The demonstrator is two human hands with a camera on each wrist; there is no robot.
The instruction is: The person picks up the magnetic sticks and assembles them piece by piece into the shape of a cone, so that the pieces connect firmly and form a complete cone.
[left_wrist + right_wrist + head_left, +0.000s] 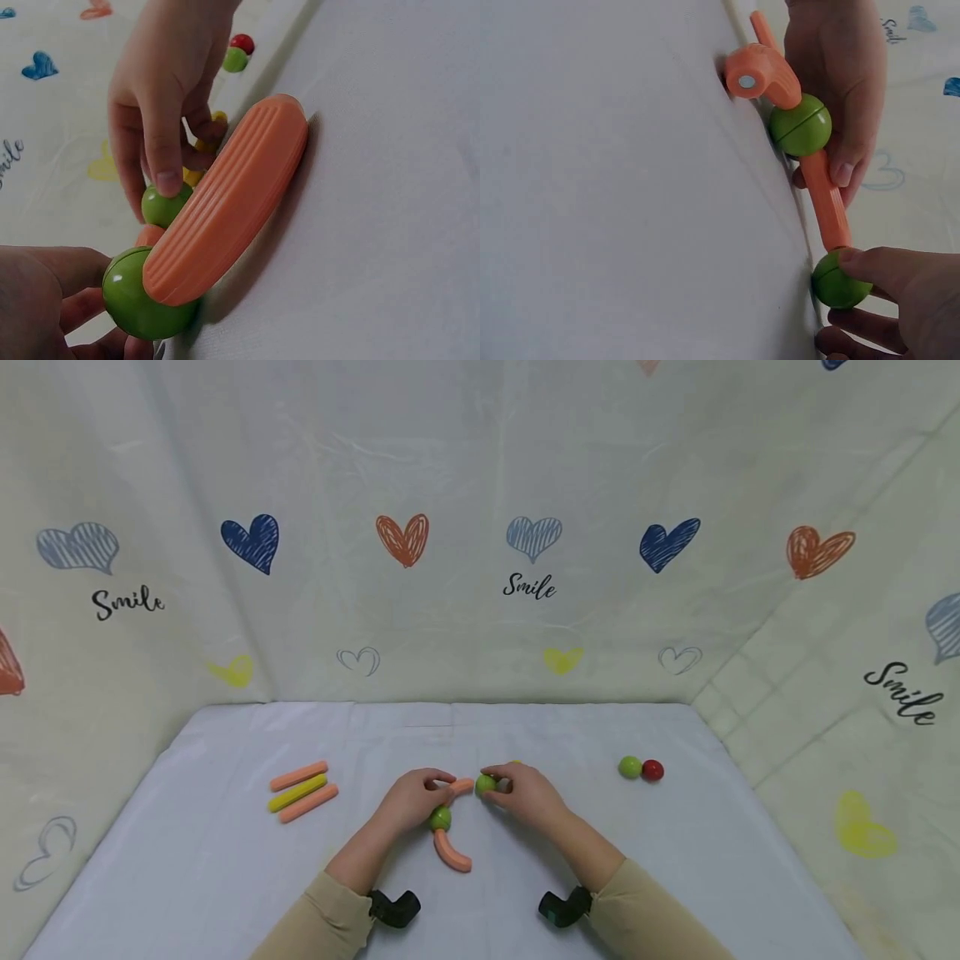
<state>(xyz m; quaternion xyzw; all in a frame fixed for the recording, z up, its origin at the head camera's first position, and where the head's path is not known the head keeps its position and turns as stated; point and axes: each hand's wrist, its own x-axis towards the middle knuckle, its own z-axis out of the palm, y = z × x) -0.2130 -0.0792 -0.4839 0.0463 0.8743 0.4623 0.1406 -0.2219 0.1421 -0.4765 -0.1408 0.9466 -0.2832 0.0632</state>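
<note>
In the head view, two green balls and two orange magnetic rods form a chain at mid-table. My left hand (412,797) grips the rod (462,787) between the balls, its thumb on the rod's side in the right wrist view. Beside that hand sits one green ball (440,818); from it a curved orange rod (452,853) extends toward me. My right hand (534,797) pinches the other green ball (841,279) between thumb and fingers. This ball meets the held rod's far end in the right wrist view. A metal disc (746,82) shows on the curved rod's free end.
To the left lie two orange rods (298,775) and a yellow rod (297,793) side by side. A green ball (630,767) and a red ball (653,770) sit together at the right. Yellow pieces (218,118) show partly behind my right hand.
</note>
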